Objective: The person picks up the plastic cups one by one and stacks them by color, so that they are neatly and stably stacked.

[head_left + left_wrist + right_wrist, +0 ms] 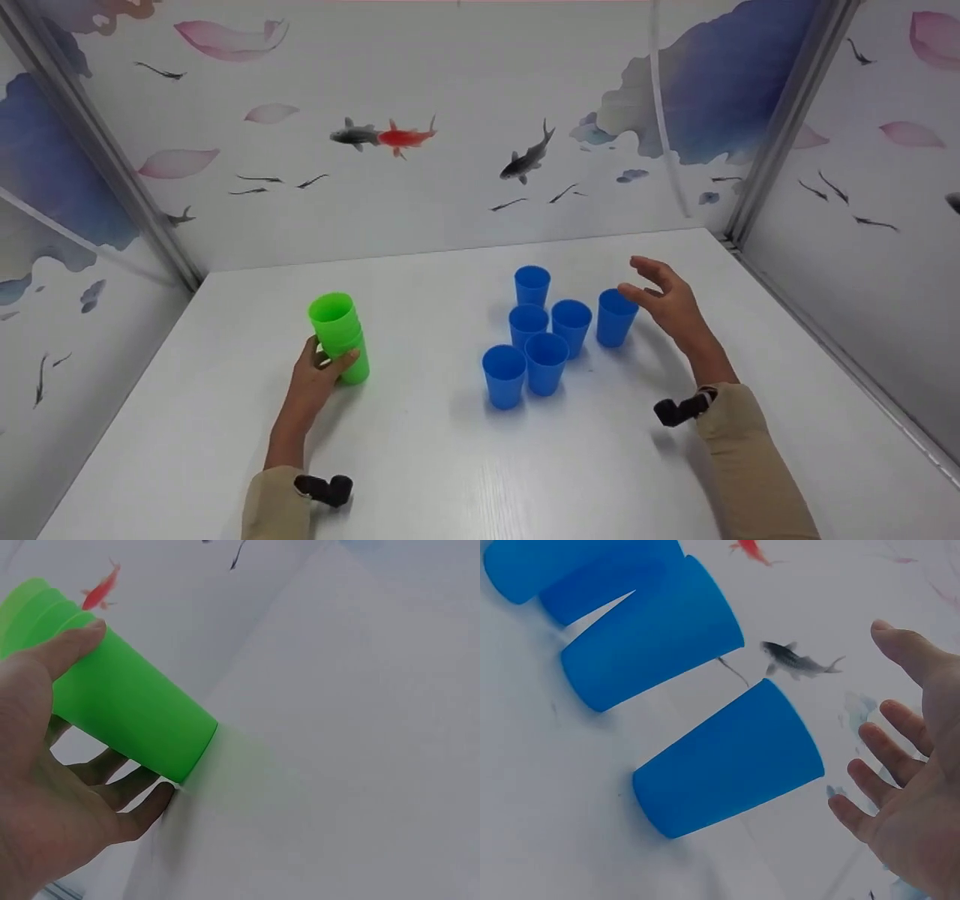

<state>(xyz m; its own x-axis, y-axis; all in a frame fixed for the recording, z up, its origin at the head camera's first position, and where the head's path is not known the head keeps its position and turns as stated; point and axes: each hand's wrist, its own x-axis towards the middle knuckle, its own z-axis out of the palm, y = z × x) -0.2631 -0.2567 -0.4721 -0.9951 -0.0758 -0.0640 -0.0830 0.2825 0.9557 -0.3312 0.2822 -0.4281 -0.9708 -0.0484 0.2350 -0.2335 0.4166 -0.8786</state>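
At the left of the table, my left hand (pixel 313 379) holds a stack of green cups (pixel 346 352), thumb on one side and fingers round the other. The left wrist view shows the stacked rims of the green cups (pixel 124 697) near the thumb and the lowest base close to the tabletop. My right hand (pixel 666 304) is by the rightmost blue cup (pixel 615 322), fingers spread and holding nothing. In the right wrist view a gap shows between the fingertips and that blue cup (pixel 727 765). The other blue cups (pixel 546 367) stand upright in a loose cluster, mouths up.
The white table (pixel 420 465) backs onto a white wall (pixel 450 75) painted with fish and petals. Side panels rise at left and right, with metal posts (pixel 787 120) at the corners. A small black camera (pixel 682 409) sits on each wrist.
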